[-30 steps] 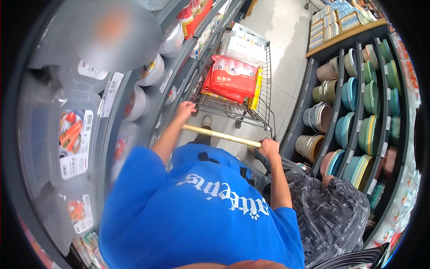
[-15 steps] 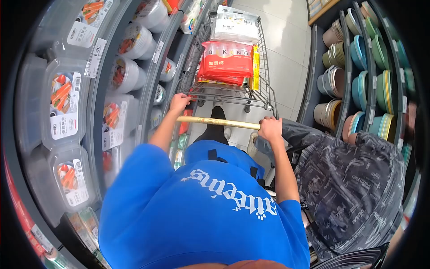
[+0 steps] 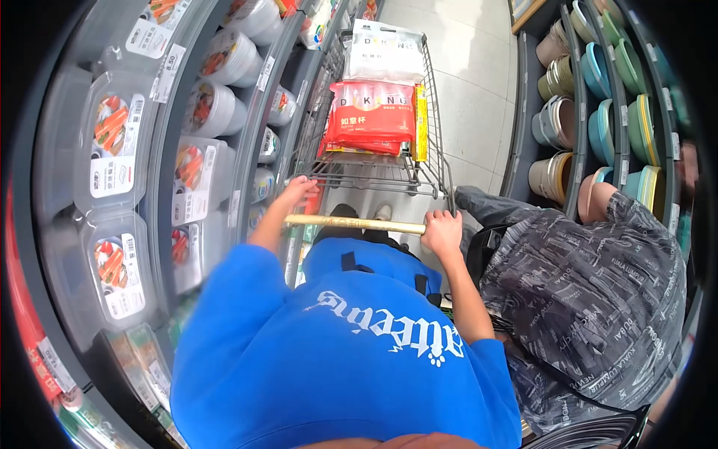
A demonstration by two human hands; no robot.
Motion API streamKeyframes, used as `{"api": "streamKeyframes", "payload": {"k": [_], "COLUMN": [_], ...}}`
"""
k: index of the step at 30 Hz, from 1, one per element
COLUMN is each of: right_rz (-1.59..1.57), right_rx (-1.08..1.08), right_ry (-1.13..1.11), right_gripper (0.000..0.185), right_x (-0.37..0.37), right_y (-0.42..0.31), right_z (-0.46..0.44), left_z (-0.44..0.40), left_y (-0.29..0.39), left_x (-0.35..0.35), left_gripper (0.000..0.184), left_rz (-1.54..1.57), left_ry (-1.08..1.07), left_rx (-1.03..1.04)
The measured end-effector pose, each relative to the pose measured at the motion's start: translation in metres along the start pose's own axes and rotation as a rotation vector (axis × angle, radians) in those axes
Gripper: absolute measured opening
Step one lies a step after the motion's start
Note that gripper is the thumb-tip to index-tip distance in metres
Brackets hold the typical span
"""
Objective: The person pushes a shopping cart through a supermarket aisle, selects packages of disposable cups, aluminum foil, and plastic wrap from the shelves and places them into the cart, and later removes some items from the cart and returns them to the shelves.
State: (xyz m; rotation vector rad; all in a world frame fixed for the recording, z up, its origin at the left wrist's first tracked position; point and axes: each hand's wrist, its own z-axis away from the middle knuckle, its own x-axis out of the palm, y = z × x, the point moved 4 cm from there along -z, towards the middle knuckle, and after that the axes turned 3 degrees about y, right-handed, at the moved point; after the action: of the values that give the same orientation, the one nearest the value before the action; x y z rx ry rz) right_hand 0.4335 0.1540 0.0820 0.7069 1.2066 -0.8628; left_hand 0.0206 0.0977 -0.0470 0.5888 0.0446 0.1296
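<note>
A wire shopping cart (image 3: 374, 179) stands ahead of me, its pale yellow handle (image 3: 351, 223) running across my front. My right hand (image 3: 443, 230) is wrapped round the handle's right end. At the left end, my left hand (image 3: 298, 193) reaches past the bar with the wrist beside it. Its fingers look loosely stretched toward the cart's frame; whether they touch it I cannot tell. Inside the cart lie a red pack of cups (image 3: 372, 116), a white pack (image 3: 385, 51) behind it and something yellow (image 3: 420, 123) along the right side.
Shelves on the left hold clear plastic food boxes (image 3: 112, 142) and stacked round tubs (image 3: 217, 108). Coloured basins (image 3: 598, 131) fill the right shelves. Close on my right is a person in a dark patterned shirt (image 3: 591, 299). Tiled floor (image 3: 471, 97) runs ahead.
The cart and both my hands sit slightly lower in view. My left hand's fingers look less curled. The person on the right has shifted, an arm now nearer the basins.
</note>
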Motion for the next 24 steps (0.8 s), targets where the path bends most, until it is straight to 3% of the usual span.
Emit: {"api": "streamKeyframes", "payload": {"k": [24], "right_rz": [0.071], "right_rx": [-0.071], "right_ry": [0.118], "right_gripper": [0.020], "right_x": [0.030], "right_y": [-0.035], "right_z": [0.129], "left_z": [0.066], "left_y": [-0.126], "left_x": [0.017], "left_gripper": [0.023], "left_rz": [0.066], "left_ry": [-0.003], "left_rx": [0.107]}}
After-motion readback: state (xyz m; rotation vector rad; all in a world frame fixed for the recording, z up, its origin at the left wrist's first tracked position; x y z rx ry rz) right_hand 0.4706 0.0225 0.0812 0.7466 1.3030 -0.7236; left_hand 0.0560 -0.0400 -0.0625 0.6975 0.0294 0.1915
